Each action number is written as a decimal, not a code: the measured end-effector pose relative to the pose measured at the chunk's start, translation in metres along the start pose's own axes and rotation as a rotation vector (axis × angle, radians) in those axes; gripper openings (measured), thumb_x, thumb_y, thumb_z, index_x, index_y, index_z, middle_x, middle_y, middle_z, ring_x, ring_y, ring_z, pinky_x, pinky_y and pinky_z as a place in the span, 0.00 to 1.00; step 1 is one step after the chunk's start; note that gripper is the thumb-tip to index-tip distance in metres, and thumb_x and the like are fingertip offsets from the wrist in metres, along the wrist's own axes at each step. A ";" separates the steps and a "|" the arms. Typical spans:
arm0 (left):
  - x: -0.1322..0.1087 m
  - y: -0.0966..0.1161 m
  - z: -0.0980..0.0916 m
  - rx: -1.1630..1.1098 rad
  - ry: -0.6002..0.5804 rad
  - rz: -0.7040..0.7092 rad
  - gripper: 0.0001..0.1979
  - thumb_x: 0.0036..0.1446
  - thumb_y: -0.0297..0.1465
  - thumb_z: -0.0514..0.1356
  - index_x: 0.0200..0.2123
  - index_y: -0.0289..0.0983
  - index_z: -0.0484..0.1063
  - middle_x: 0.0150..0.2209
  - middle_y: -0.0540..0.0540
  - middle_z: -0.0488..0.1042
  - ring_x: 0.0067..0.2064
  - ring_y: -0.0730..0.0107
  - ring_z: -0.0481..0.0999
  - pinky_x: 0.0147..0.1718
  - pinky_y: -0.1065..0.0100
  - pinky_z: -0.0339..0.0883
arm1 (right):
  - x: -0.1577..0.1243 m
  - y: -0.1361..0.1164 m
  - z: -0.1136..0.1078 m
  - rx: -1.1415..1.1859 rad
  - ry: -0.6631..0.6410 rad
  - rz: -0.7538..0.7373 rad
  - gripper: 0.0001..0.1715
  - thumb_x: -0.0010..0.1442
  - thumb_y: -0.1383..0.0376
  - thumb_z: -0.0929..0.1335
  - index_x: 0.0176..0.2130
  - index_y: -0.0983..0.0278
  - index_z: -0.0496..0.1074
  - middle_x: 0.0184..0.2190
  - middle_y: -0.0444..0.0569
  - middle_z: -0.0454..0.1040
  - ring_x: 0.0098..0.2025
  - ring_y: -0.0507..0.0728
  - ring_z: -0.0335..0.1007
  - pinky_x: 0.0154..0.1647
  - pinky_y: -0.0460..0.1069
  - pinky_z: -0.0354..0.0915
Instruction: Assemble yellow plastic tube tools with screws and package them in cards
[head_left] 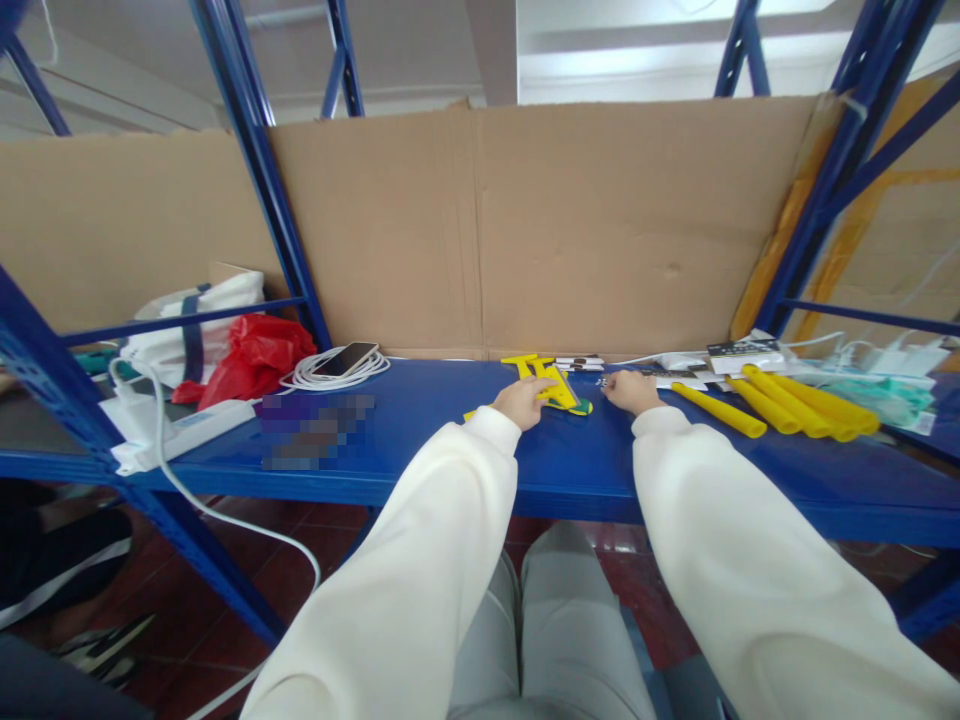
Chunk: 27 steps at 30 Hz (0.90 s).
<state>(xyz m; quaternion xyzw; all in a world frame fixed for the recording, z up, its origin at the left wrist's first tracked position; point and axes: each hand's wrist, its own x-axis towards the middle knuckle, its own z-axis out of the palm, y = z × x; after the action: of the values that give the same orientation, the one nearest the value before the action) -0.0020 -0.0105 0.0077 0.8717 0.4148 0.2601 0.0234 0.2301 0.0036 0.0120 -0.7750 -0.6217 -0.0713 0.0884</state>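
Observation:
Both arms, in cream sleeves, reach over a blue metal shelf [420, 440]. My left hand [523, 400] is closed around flat yellow plastic pieces [553, 383] that lie on the shelf with a green piece [576, 407] under them. My right hand [631, 391] is curled just to their right, its fingertips pinching something small and dark that I cannot make out. Several yellow tubes [780, 405] lie side by side further to the right of that hand.
A cardboard sheet [525, 230] backs the shelf. To the left lie a phone on a coiled white cable [341, 364], a red bag [255, 358], a white bag [191, 320] and a white power strip [180, 432]. White chargers and packets [892, 375] crowd the right end. Blue uprights [255, 170] frame the bay.

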 end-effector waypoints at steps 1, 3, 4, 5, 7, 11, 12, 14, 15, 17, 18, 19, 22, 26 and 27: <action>0.000 0.000 0.000 -0.001 0.003 0.004 0.22 0.62 0.23 0.59 0.57 0.42 0.76 0.55 0.44 0.78 0.56 0.59 0.77 0.60 0.61 0.69 | 0.000 -0.001 0.000 -0.008 -0.008 0.000 0.16 0.65 0.61 0.65 0.45 0.61 0.80 0.48 0.58 0.80 0.56 0.65 0.73 0.58 0.61 0.61; 0.000 -0.001 0.001 -0.003 0.006 0.010 0.22 0.61 0.23 0.59 0.57 0.42 0.76 0.55 0.44 0.78 0.57 0.59 0.77 0.60 0.61 0.69 | 0.000 -0.004 -0.001 -0.030 -0.024 -0.002 0.15 0.65 0.61 0.65 0.45 0.62 0.79 0.49 0.58 0.80 0.56 0.65 0.73 0.58 0.61 0.61; 0.000 0.000 0.001 -0.003 0.006 0.011 0.22 0.61 0.23 0.60 0.57 0.42 0.76 0.56 0.44 0.78 0.57 0.60 0.77 0.60 0.61 0.69 | 0.000 -0.006 -0.001 -0.039 -0.028 -0.005 0.15 0.65 0.62 0.65 0.46 0.62 0.79 0.49 0.58 0.80 0.57 0.65 0.73 0.59 0.61 0.61; 0.000 0.000 0.001 -0.002 0.005 0.009 0.22 0.61 0.23 0.59 0.57 0.41 0.76 0.56 0.44 0.78 0.57 0.60 0.77 0.60 0.61 0.68 | 0.000 -0.007 -0.001 -0.044 -0.030 -0.009 0.15 0.65 0.63 0.65 0.46 0.63 0.79 0.50 0.58 0.80 0.57 0.65 0.73 0.59 0.61 0.61; 0.000 0.001 0.001 0.000 0.001 0.002 0.22 0.61 0.22 0.59 0.57 0.41 0.76 0.57 0.43 0.77 0.57 0.60 0.77 0.60 0.62 0.68 | 0.000 -0.008 -0.001 -0.040 -0.031 -0.019 0.16 0.65 0.65 0.64 0.47 0.65 0.78 0.50 0.61 0.79 0.57 0.66 0.74 0.58 0.60 0.63; 0.001 0.000 0.002 0.000 0.008 0.006 0.22 0.61 0.22 0.60 0.57 0.41 0.76 0.56 0.43 0.78 0.57 0.59 0.77 0.60 0.62 0.68 | 0.002 -0.007 0.001 0.003 -0.044 -0.040 0.17 0.63 0.69 0.65 0.49 0.69 0.78 0.49 0.65 0.79 0.55 0.66 0.75 0.53 0.55 0.67; 0.001 -0.001 0.002 0.002 0.008 0.009 0.22 0.61 0.23 0.60 0.57 0.41 0.76 0.56 0.43 0.78 0.57 0.59 0.77 0.60 0.61 0.69 | 0.002 -0.006 0.002 0.011 -0.051 -0.050 0.17 0.63 0.70 0.65 0.49 0.69 0.78 0.49 0.65 0.79 0.54 0.65 0.76 0.51 0.53 0.68; 0.002 -0.002 0.003 0.008 0.007 0.014 0.22 0.61 0.23 0.60 0.57 0.41 0.76 0.55 0.43 0.78 0.56 0.59 0.77 0.60 0.60 0.69 | 0.003 -0.006 0.003 0.017 -0.064 -0.072 0.17 0.62 0.72 0.65 0.48 0.69 0.78 0.47 0.64 0.80 0.53 0.64 0.77 0.50 0.51 0.68; 0.002 -0.003 0.004 0.009 0.006 0.016 0.22 0.61 0.23 0.60 0.57 0.41 0.76 0.55 0.43 0.78 0.56 0.59 0.77 0.60 0.60 0.69 | 0.004 -0.006 0.003 0.019 -0.065 -0.085 0.17 0.62 0.73 0.65 0.47 0.69 0.79 0.46 0.63 0.80 0.53 0.63 0.77 0.50 0.50 0.68; 0.002 -0.004 0.004 0.007 0.008 0.018 0.21 0.61 0.24 0.60 0.57 0.42 0.76 0.55 0.43 0.78 0.57 0.59 0.77 0.60 0.60 0.69 | 0.004 -0.007 0.003 0.025 -0.064 -0.099 0.17 0.61 0.74 0.65 0.46 0.69 0.79 0.46 0.63 0.81 0.52 0.63 0.77 0.50 0.49 0.68; 0.002 -0.004 0.004 0.004 0.008 0.020 0.21 0.61 0.24 0.60 0.57 0.42 0.77 0.55 0.43 0.78 0.57 0.59 0.77 0.60 0.60 0.69 | 0.004 -0.008 0.003 0.029 -0.063 -0.102 0.17 0.61 0.75 0.65 0.45 0.69 0.80 0.46 0.63 0.81 0.52 0.63 0.77 0.49 0.49 0.68; 0.002 -0.004 0.004 0.003 0.006 0.020 0.21 0.61 0.24 0.60 0.56 0.42 0.77 0.55 0.43 0.78 0.56 0.59 0.77 0.60 0.60 0.69 | 0.003 -0.009 0.003 0.034 -0.065 -0.105 0.17 0.60 0.75 0.65 0.44 0.68 0.80 0.46 0.63 0.81 0.52 0.63 0.77 0.49 0.49 0.68; 0.001 -0.004 0.003 0.005 -0.014 0.011 0.20 0.60 0.23 0.61 0.55 0.41 0.78 0.54 0.43 0.79 0.56 0.60 0.78 0.60 0.61 0.68 | 0.002 -0.011 0.002 0.060 -0.067 -0.114 0.18 0.58 0.77 0.66 0.43 0.67 0.81 0.46 0.60 0.81 0.52 0.62 0.77 0.49 0.47 0.68; 0.001 -0.002 0.003 0.013 -0.030 -0.013 0.20 0.60 0.23 0.61 0.55 0.39 0.78 0.55 0.43 0.78 0.56 0.60 0.77 0.60 0.62 0.68 | 0.001 -0.015 0.000 0.094 -0.056 -0.128 0.21 0.59 0.78 0.65 0.46 0.66 0.81 0.49 0.59 0.81 0.54 0.61 0.76 0.52 0.47 0.67; 0.001 -0.002 0.003 0.016 -0.033 -0.016 0.20 0.60 0.23 0.61 0.55 0.39 0.78 0.55 0.43 0.78 0.57 0.60 0.77 0.60 0.62 0.68 | 0.000 -0.016 0.000 0.093 -0.062 -0.129 0.21 0.59 0.78 0.65 0.46 0.66 0.81 0.49 0.59 0.81 0.55 0.61 0.76 0.52 0.47 0.67</action>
<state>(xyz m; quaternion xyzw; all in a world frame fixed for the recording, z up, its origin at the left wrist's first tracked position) -0.0017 -0.0081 0.0044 0.8727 0.4232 0.2421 0.0255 0.2149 0.0071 0.0123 -0.7303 -0.6754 -0.0241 0.1001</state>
